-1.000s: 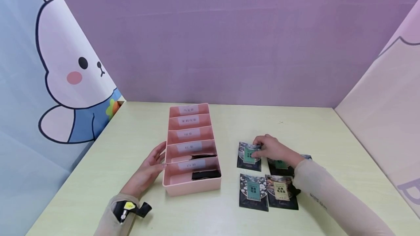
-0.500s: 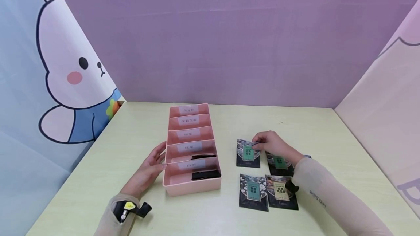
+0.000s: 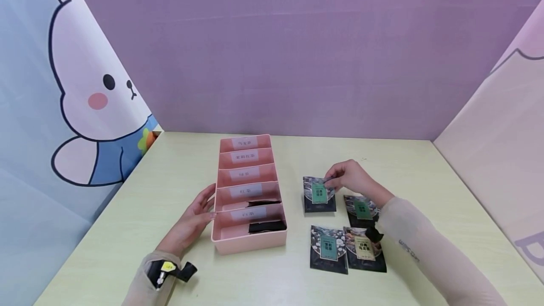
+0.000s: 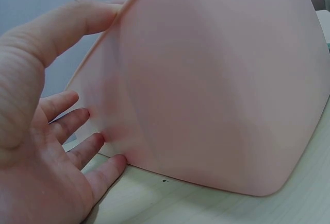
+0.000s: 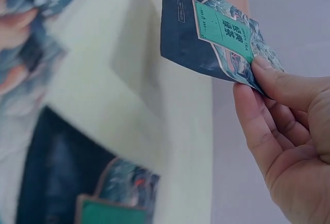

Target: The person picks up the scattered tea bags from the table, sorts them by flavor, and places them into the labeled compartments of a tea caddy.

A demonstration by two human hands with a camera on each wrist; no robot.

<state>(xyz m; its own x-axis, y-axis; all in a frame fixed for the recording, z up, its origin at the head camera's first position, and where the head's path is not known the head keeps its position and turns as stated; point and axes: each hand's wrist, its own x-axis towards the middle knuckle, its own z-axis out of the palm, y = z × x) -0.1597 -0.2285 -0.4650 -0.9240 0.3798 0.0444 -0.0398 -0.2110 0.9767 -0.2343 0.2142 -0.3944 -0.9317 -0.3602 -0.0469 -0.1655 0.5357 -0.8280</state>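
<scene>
Nearest the viewer, two sachets [image 3: 346, 249] are lying flat on the table [image 3: 403, 164], with a third [image 3: 362, 210] just beyond them. The left hand [image 3: 193, 218] is resting with straight, spread fingers [image 4: 77, 149] against the left wall of the pink divided tray [image 3: 248, 192]. Farther off, the right hand [image 3: 350, 181] is pinching the top edge of a green-labelled sachet [image 3: 318, 195] between thumb and fingers [image 5: 258, 116]; the sachet is hanging long axis downward, to the tray's right and nearer the right hand.
</scene>
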